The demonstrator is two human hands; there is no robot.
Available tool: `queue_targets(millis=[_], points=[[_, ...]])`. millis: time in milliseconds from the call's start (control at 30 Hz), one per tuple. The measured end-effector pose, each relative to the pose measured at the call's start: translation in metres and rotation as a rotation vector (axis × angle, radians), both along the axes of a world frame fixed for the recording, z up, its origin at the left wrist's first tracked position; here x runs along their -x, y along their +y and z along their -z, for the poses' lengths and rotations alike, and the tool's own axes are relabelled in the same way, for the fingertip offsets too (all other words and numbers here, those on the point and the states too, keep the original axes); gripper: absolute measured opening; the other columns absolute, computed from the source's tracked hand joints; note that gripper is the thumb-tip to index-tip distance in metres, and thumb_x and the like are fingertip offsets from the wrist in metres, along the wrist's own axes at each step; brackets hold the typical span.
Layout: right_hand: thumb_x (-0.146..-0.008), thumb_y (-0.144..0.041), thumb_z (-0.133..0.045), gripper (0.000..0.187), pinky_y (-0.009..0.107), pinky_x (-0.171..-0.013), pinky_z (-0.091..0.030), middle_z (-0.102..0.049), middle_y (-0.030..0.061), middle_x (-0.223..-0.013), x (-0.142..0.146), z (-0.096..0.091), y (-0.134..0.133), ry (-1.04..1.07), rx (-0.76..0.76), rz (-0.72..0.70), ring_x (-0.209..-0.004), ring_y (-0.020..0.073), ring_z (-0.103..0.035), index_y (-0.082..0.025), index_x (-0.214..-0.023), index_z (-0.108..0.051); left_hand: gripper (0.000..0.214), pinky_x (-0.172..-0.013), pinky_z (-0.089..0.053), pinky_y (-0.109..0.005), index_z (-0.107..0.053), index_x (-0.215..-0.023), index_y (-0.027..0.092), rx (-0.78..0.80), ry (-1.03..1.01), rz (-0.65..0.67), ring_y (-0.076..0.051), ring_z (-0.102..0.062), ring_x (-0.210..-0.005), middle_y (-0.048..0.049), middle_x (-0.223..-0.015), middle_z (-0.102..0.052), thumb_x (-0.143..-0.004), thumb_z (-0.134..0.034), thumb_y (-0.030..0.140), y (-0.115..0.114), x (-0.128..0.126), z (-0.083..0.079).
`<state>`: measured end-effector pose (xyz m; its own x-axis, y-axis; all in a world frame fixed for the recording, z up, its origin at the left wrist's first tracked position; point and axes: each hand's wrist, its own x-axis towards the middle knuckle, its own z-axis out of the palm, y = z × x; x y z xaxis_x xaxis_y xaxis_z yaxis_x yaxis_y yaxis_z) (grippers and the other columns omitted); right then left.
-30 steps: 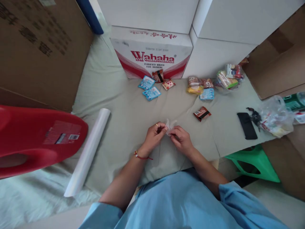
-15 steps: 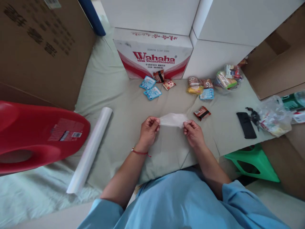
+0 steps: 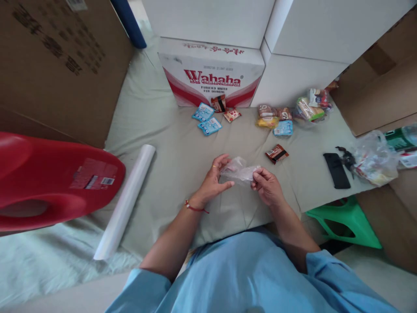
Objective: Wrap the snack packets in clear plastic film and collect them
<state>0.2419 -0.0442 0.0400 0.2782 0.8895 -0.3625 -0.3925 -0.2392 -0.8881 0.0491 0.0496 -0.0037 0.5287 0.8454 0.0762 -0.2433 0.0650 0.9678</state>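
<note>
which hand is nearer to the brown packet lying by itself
Right. The right hand, pinching clear plastic, is just below the brown packet in the picture, apart from it. The left hand is farther off, to the packet's left, beyond the plastic.

Pale cloth (image 3: 176, 145) carries snack packets (image 3: 276, 154) and a white roll (image 3: 126, 202).

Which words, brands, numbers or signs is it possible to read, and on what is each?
"Wahaha®": white-and-red carton
"PURIFIED WATER": same carton
"FOR DRINKING": same carton
Too small or blurred: the carton's number line and top characters; print on the brown box, red container, small packets, bottle.
</note>
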Motion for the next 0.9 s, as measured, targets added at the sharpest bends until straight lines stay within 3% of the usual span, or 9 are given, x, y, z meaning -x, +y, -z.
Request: queue_targets(millis=[133,267,433,600,700,800,900], points=[[-0.066,-0.053,-0.093,0.046,0.021,-0.043,-0.031,-0.057,-0.0053,-0.062,0.000,-0.003,0.001,0.031,0.060,0.000,-0.048,0.0072,-0.043,-0.022,-0.076,-0.061,0.037,-0.065,-0.042,-0.024,-0.059,-0.092,0.021,0.127,0.129,-0.077,-0.012,-0.052,-0.068,0.0032,-0.076,-0.057,-0.083,-0.078,0.052,-0.003,-0.001,0.000],[-0.067,-0.051,-0.093,0.046,0.018,-0.040,-0.028,-0.059,-0.0051,-0.065,-0.005,0.000,-0.001,0.116,0.082,0.016,-0.047,0.0055,-0.039,-0.022,-0.079,-0.059,0.041,-0.058,-0.039,-0.023,-0.056,-0.091,0.023,0.244,0.042,-0.218,-0.010,-0.046,-0.060,0.0056,-0.072,-0.054,-0.086,-0.075,0.059,0.000,-0.002,-0.002],[-0.068,-0.059,-0.091,0.048,0.021,-0.049,-0.044,-0.066,-0.0015,-0.079,-0.006,0.011,-0.001,0.049,0.051,0.101,-0.061,0.0094,-0.055,-0.022,-0.082,-0.064,0.052,-0.057,-0.042,-0.024,-0.055,-0.082,0.022,0.300,-0.035,-0.287,-0.011,-0.048,-0.060,0.0039,-0.071,-0.054,-0.083,-0.073,0.071,0.001,-0.004,-0.005],[-0.072,-0.075,-0.080,0.060,0.022,-0.048,-0.046,-0.073,0.0041,-0.098,-0.007,0.014,0.005,0.038,0.096,0.121,-0.068,0.0123,-0.060,-0.023,-0.103,-0.070,0.061,-0.049,-0.035,-0.027,-0.056,-0.075,0.022,0.339,0.012,-0.219,-0.011,-0.041,-0.050,0.0048,-0.059,-0.047,-0.079,-0.068,0.082,0.000,-0.001,-0.003],[-0.071,-0.068,-0.085,0.062,0.019,-0.044,-0.040,-0.075,0.0040,-0.102,-0.006,0.011,0.011,0.043,0.112,0.061,-0.062,0.0096,-0.056,-0.024,-0.110,-0.068,0.059,-0.047,-0.036,-0.028,-0.061,-0.077,0.022,0.443,-0.006,-0.129,-0.011,-0.042,-0.047,0.0052,-0.057,-0.049,-0.077,-0.072,0.080,-0.002,0.003,-0.002],[-0.065,-0.052,-0.094,0.054,0.016,-0.040,-0.029,-0.068,-0.0039,-0.085,-0.001,0.008,0.014,0.094,0.103,-0.004,-0.051,0.0045,-0.042,-0.024,-0.104,-0.068,0.055,-0.052,-0.044,-0.029,-0.066,-0.082,0.020,0.532,-0.034,-0.036,-0.013,-0.052,-0.053,0.0019,-0.063,-0.058,-0.079,-0.075,0.074,-0.005,0.006,-0.003],[-0.059,-0.042,-0.098,0.049,0.015,-0.038,-0.019,-0.048,-0.0107,-0.062,0.001,0.007,0.013,0.154,0.141,-0.038,-0.045,0.0024,-0.028,-0.022,-0.088,-0.064,0.059,-0.060,-0.050,-0.031,-0.070,-0.097,0.018,0.503,-0.051,0.022,-0.018,-0.061,-0.064,-0.0031,-0.074,-0.065,-0.084,-0.068,0.075,-0.006,0.004,-0.001]])
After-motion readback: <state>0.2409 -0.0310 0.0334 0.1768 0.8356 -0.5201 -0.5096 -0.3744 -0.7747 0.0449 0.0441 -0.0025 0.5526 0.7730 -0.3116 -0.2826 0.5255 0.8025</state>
